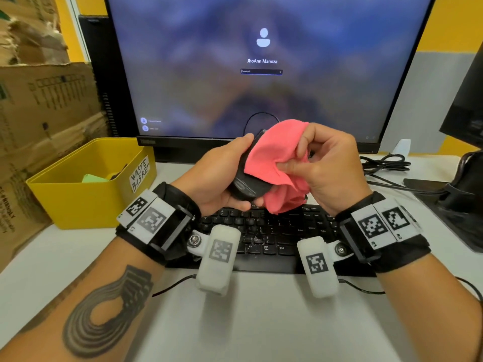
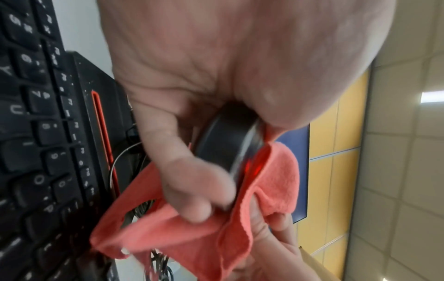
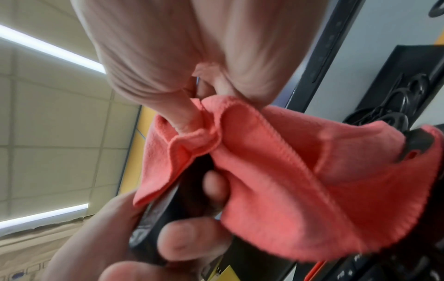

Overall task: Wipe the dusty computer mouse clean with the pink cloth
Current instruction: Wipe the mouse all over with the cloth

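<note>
My left hand [image 1: 222, 176] holds the black computer mouse [image 1: 245, 186] up above the keyboard, thumb on its far side and fingers curled underneath. In the left wrist view the mouse [image 2: 228, 144] sits on edge between thumb and fingers. My right hand [image 1: 324, 163] pinches the pink cloth [image 1: 274, 158] and lays it over the right side of the mouse, covering most of it. The cloth [image 3: 276, 171] hangs in folds below my right fingers, and the mouse [image 3: 173, 205] shows dark beside it. Its cable loops up in front of the monitor.
A black keyboard [image 1: 269, 231] lies on the white desk [image 1: 261, 322] under both hands. A monitor [image 1: 261, 64] stands behind. A yellow bin [image 1: 86, 184] labelled waste basket sits at left beside cardboard boxes [image 1: 39, 105]. Black cables [image 1: 384, 163] and dark equipment are at right.
</note>
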Tool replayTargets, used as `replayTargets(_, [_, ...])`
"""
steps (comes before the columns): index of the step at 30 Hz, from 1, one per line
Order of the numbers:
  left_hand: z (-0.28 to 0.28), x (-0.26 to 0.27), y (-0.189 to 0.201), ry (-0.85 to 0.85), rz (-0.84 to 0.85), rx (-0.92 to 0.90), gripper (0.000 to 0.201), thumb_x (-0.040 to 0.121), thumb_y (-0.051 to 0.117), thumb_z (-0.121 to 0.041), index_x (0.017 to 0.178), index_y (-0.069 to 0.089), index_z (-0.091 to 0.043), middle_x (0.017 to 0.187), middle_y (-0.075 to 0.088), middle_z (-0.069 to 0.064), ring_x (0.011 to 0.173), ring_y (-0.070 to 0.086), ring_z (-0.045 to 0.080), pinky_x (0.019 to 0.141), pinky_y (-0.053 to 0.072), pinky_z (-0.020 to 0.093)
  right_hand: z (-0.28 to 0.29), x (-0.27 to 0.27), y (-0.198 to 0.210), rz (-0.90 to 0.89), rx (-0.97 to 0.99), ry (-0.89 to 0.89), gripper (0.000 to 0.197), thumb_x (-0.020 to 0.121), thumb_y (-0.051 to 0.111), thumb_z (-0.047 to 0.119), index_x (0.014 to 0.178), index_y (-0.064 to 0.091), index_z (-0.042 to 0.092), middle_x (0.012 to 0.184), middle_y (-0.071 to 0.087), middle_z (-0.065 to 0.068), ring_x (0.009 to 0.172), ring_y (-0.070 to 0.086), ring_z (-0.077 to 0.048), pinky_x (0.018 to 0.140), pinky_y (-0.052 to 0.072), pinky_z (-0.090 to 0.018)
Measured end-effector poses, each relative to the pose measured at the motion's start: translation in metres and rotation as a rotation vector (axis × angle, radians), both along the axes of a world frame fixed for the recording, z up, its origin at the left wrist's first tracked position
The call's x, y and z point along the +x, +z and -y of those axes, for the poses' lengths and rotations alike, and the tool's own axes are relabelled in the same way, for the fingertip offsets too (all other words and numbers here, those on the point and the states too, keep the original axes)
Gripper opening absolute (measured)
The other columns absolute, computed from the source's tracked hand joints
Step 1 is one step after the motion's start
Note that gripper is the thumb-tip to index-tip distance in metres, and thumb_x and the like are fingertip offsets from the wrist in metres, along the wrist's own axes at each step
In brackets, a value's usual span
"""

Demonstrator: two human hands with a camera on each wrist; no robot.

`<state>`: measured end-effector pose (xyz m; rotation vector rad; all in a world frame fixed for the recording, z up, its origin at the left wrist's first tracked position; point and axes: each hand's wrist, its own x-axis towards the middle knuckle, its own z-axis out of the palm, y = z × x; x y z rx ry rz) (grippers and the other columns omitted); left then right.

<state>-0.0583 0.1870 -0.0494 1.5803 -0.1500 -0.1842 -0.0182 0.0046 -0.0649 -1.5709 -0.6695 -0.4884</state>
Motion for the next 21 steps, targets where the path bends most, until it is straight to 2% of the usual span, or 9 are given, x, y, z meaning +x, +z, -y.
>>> replayTargets(3, [-0.002,0.004,-0.001,0.011,0.038,-0.012,0.056,0.109,0.035,-0.051,0.107,0.064,-0.003,0.077,0.067,0.02,0.052,0.055,0.029,0.037,0.034,0.021,0.006,0.004,0.001,0.058,0.02,-0.152,0.044,0.058,0.088,-0.004,0.063,0.053,0.022,0.068,0.056,-0.001,0.066,0.049,-0.017,0.065,0.044,-0.03])
replayTargets(6, [-0.003,0.004,0.0,0.045,0.056,-0.035,0.054,0.107,0.04,-0.051,0.105,0.065,-0.003,0.078,0.067,0.02,0.054,0.055,0.03,0.038,0.034,0.022,0.016,0.011,0.003,0.023,0.132,-0.215,0.038,0.057,0.087,0.002,0.064,0.06,0.027,0.069,0.064,0.006,0.068,0.055,-0.017,0.067,0.048,-0.034])
replayTargets(9, [-0.006,0.003,0.002,0.054,0.063,-0.058,0.062,0.106,0.041,-0.052,0.113,0.067,0.004,0.083,0.068,0.022,0.059,0.057,0.031,0.041,0.035,0.023,0.033,0.008,0.013,-0.117,0.338,0.058,0.046,0.05,0.087,-0.005,0.078,0.059,0.019,0.073,0.065,-0.002,0.07,0.057,-0.02,0.067,0.049,-0.032])
replayTargets(11, [-0.006,0.002,0.002,0.051,0.066,-0.065,0.066,0.106,0.04,-0.052,0.12,0.065,0.008,0.085,0.069,0.023,0.06,0.058,0.031,0.042,0.036,0.023,0.041,0.002,0.019,-0.181,0.343,0.271,0.054,0.049,0.086,-0.008,0.089,0.057,0.015,0.081,0.062,-0.011,0.079,0.057,-0.026,0.071,0.048,-0.034])
replayTargets(14, [-0.002,0.0,0.0,0.061,0.053,-0.084,0.058,0.107,0.04,-0.052,0.11,0.069,-0.001,0.082,0.069,0.021,0.06,0.063,0.032,0.041,0.04,0.024,0.033,-0.008,0.021,-0.16,0.263,0.34,0.043,0.057,0.069,-0.013,0.09,0.059,0.011,0.085,0.063,-0.013,0.08,0.058,-0.026,0.07,0.047,-0.031])
replayTargets(16, [0.002,-0.001,-0.002,0.078,0.034,-0.084,0.052,0.107,0.042,-0.052,0.102,0.069,-0.008,0.076,0.069,0.019,0.058,0.066,0.032,0.041,0.044,0.026,0.02,-0.013,0.018,-0.035,0.092,0.197,0.031,0.063,0.075,-0.005,0.086,0.065,0.013,0.081,0.067,0.002,0.073,0.058,-0.016,0.067,0.046,-0.026])
replayTargets(17, [0.005,-0.002,-0.003,0.084,0.025,-0.069,0.052,0.106,0.043,-0.052,0.099,0.07,-0.009,0.074,0.069,0.018,0.057,0.067,0.032,0.041,0.046,0.026,0.013,-0.014,0.016,0.044,-0.022,0.107,0.028,0.065,0.081,0.002,0.086,0.068,0.016,0.081,0.069,0.007,0.074,0.059,-0.011,0.07,0.047,-0.025])
replayTargets(19, [0.009,-0.004,-0.005,0.093,0.019,-0.02,0.049,0.105,0.046,-0.052,0.095,0.073,-0.013,0.072,0.07,0.015,0.057,0.068,0.028,0.042,0.049,0.027,0.001,-0.018,0.011,0.189,-0.222,-0.048,0.025,0.066,0.088,0.013,0.086,0.075,0.019,0.086,0.073,0.01,0.081,0.066,-0.007,0.08,0.05,-0.026])
replayTargets(21, [0.012,-0.005,-0.006,0.085,0.016,-0.009,0.046,0.104,0.047,-0.051,0.091,0.073,-0.015,0.069,0.071,0.011,0.059,0.068,0.026,0.042,0.051,0.029,-0.008,-0.021,0.008,0.259,-0.3,-0.109,0.021,0.067,0.09,0.016,0.086,0.08,0.019,0.089,0.076,0.008,0.087,0.07,-0.008,0.087,0.053,-0.029])
